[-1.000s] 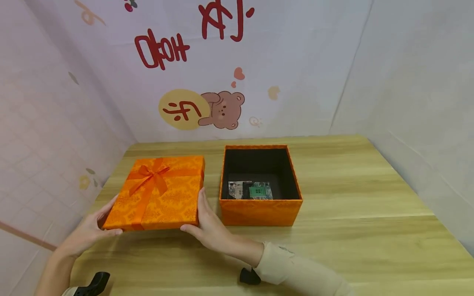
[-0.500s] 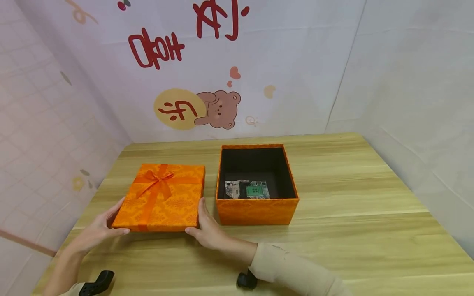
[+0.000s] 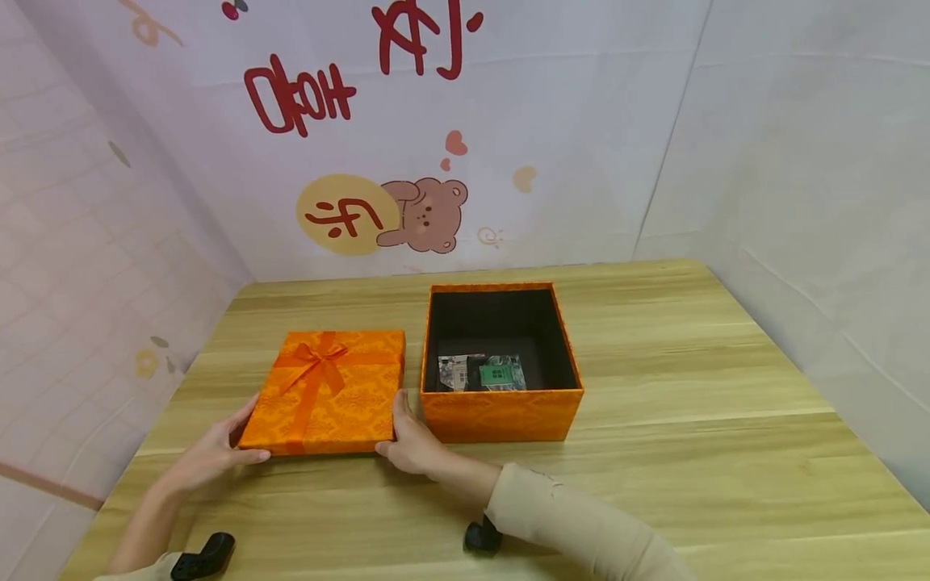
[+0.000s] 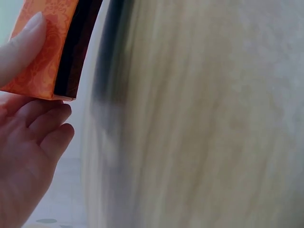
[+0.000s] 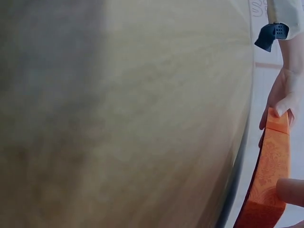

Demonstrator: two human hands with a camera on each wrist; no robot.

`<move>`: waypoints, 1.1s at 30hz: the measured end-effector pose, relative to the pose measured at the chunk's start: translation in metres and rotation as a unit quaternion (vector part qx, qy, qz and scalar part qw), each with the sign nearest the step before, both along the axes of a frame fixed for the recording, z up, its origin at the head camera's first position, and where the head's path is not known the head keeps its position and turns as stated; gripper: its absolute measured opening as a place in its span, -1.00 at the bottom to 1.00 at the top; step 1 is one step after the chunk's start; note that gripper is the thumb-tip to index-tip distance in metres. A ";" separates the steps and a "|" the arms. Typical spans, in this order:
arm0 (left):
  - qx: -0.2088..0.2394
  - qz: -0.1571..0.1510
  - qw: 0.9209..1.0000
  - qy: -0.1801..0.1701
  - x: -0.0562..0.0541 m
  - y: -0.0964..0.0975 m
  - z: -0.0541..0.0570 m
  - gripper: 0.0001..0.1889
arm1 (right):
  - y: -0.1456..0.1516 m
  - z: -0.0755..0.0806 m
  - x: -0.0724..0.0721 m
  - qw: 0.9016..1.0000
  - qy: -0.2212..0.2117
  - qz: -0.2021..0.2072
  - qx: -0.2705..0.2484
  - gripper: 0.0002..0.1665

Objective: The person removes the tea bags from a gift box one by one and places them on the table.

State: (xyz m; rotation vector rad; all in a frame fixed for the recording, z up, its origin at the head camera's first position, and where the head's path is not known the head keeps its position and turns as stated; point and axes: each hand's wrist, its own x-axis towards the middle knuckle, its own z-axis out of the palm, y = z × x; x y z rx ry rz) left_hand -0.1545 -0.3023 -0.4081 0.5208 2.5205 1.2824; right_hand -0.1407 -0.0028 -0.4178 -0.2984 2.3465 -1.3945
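An orange patterned gift box lid (image 3: 356, 411) with a ribbon bow is held between both hands, top side up, low over the table. My left hand (image 3: 211, 456) grips its near left corner; in the left wrist view the thumb (image 4: 26, 45) lies along the orange side wall (image 4: 45, 61), with the dark inner edge showing. My right hand (image 3: 414, 444) holds the near right corner, its thumb (image 5: 290, 191) against the rim in the right wrist view. Right of the lid stands the uncovered orange box (image 3: 501, 417), black inside, with a grey packet (image 3: 454, 371) and a green-labelled packet (image 3: 501, 374) at the bottom.
The wood-grain table (image 3: 690, 452) extends to the right of the box and in front of the hands. A printed white cloth (image 3: 581, 121) hangs behind it and at both sides. Black devices (image 3: 203, 557) are worn at the wrists.
Both hands have lowered the lid toward the table and shifted it a little right, closer to the box. Its tilt has lessened. The box and packets stay put as the head view shifts slightly.
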 end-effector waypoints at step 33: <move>-0.081 -0.002 0.996 0.038 -0.003 0.009 -0.010 -0.02 | 0.004 -0.003 0.004 0.997 -0.034 -0.036 -0.058 -0.16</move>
